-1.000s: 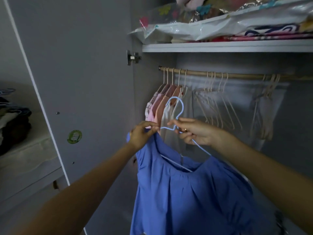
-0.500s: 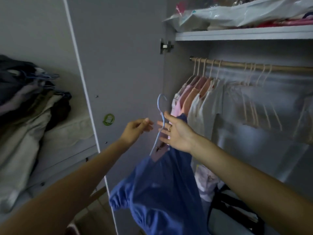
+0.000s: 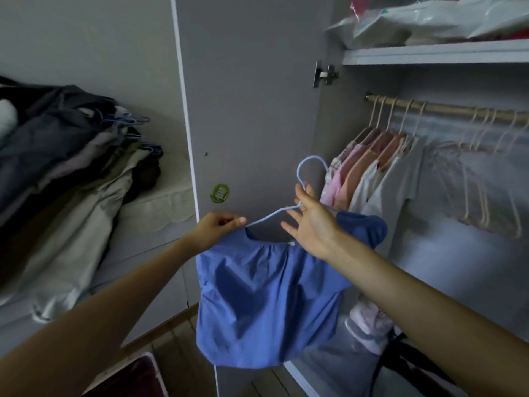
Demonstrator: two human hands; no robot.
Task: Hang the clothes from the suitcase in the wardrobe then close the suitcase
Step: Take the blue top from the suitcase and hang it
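A blue garment (image 3: 266, 299) hangs on a light blue hanger (image 3: 307, 170) in front of the open wardrobe door (image 3: 246, 104). My left hand (image 3: 217, 227) pinches the garment's neckline at the hanger's left arm. My right hand (image 3: 312, 222) holds the hanger at its neck, below the hook, with fingers partly spread. The wooden rail (image 3: 446, 110) runs at the upper right, carrying pink and white clothes (image 3: 372, 173) and several empty hangers (image 3: 486, 167). A dark red suitcase corner (image 3: 134, 376) shows at the bottom left.
A pile of dark and beige clothes on hangers (image 3: 65, 167) lies on the bed at the left. The shelf (image 3: 435, 53) above the rail holds plastic bags. A black bag strap (image 3: 400, 356) and bundled items sit on the wardrobe floor.
The blue garment has been turned and spread flat on the hanger, its neckline now facing me. My left hand has taken hold of its left shoulder. My view shifted left.
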